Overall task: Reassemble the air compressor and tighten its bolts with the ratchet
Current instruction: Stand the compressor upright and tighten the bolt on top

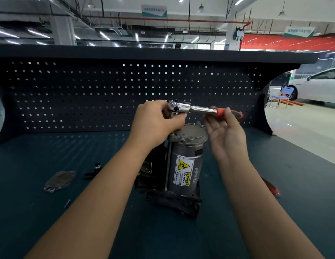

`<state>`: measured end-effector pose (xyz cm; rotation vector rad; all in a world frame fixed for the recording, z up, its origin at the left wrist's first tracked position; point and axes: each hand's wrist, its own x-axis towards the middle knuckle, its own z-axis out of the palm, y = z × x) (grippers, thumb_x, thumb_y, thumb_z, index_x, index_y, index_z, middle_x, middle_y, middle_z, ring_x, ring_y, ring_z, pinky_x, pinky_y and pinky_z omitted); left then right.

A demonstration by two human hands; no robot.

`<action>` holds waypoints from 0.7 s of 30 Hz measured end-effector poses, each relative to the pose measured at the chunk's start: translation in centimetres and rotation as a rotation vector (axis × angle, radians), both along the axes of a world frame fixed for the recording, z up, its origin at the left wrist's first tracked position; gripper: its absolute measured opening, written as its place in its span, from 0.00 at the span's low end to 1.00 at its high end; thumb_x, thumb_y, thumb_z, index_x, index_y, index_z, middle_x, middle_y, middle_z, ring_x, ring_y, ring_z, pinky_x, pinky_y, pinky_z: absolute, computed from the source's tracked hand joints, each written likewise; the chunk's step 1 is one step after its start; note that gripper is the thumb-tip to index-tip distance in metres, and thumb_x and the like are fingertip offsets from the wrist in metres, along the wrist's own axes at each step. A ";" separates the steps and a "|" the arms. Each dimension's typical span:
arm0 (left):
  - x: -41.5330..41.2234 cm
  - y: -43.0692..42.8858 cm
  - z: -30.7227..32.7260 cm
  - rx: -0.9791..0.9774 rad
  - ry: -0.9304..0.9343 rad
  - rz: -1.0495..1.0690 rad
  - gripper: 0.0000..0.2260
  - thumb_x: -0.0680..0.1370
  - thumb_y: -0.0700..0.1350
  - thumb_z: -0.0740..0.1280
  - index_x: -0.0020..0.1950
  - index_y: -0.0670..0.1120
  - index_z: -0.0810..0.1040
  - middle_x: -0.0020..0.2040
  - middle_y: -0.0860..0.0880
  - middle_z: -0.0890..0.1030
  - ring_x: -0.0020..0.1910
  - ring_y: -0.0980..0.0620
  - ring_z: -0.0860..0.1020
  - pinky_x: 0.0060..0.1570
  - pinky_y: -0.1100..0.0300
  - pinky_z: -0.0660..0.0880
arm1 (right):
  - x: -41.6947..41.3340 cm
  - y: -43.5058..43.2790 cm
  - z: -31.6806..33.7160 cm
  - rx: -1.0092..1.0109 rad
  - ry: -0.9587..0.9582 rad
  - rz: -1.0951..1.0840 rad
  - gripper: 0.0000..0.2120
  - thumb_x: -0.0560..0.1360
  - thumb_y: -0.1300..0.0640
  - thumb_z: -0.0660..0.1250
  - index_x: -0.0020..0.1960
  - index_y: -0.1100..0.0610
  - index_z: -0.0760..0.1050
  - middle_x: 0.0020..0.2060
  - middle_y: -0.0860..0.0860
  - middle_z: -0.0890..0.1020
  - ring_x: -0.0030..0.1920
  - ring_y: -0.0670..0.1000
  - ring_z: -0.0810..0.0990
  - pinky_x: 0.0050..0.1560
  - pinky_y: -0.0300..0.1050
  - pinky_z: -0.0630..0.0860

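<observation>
A dark perforated pegboard [88, 94] is standing along the back of the blue-green benchtop [32, 184], a red-handled tool [271, 187] is lying towards the bench's right side, and beyond it a white car [320, 85] is sitting behind a blue chair [285, 92]

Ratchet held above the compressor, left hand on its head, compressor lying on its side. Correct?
Not on its side: the head view shows the compressor standing on end on the bench. The ratchet is above it, with the left hand gripping its head.
</observation>
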<state>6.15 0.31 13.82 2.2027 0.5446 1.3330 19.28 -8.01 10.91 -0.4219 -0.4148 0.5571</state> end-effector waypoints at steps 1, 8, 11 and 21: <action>0.1 0.0 0.0 0.005 0.006 0.008 0.11 0.71 0.49 0.71 0.40 0.41 0.80 0.33 0.49 0.83 0.36 0.54 0.82 0.37 0.61 0.76 | 0.1 -0.2 0.0 0.038 0.000 -0.026 0.05 0.81 0.60 0.59 0.54 0.61 0.70 0.42 0.55 0.84 0.44 0.53 0.85 0.50 0.49 0.80; 0.6 -0.2 0.0 0.018 0.026 0.027 0.09 0.69 0.50 0.71 0.39 0.44 0.80 0.32 0.52 0.83 0.35 0.58 0.82 0.38 0.63 0.76 | -2.1 -3.1 -1.1 0.158 -0.087 -0.292 0.08 0.80 0.62 0.60 0.59 0.58 0.68 0.48 0.54 0.81 0.50 0.53 0.84 0.50 0.46 0.80; 0.5 -0.5 -0.1 0.078 0.083 0.066 0.13 0.67 0.58 0.72 0.40 0.50 0.79 0.35 0.54 0.82 0.38 0.60 0.80 0.38 0.62 0.76 | -2.0 -3.3 -1.1 0.128 -0.059 -0.273 0.05 0.80 0.62 0.60 0.57 0.58 0.68 0.46 0.54 0.82 0.48 0.54 0.84 0.51 0.49 0.81; -1.8 0.5 2.0 0.055 0.698 -0.247 0.33 0.67 0.46 0.77 0.66 0.57 0.62 0.59 0.67 0.75 0.56 0.69 0.71 0.49 0.82 0.62 | -1.7 -4.0 2.6 0.192 0.376 -0.006 0.08 0.78 0.68 0.61 0.41 0.60 0.69 0.37 0.58 0.77 0.36 0.52 0.79 0.30 0.44 0.80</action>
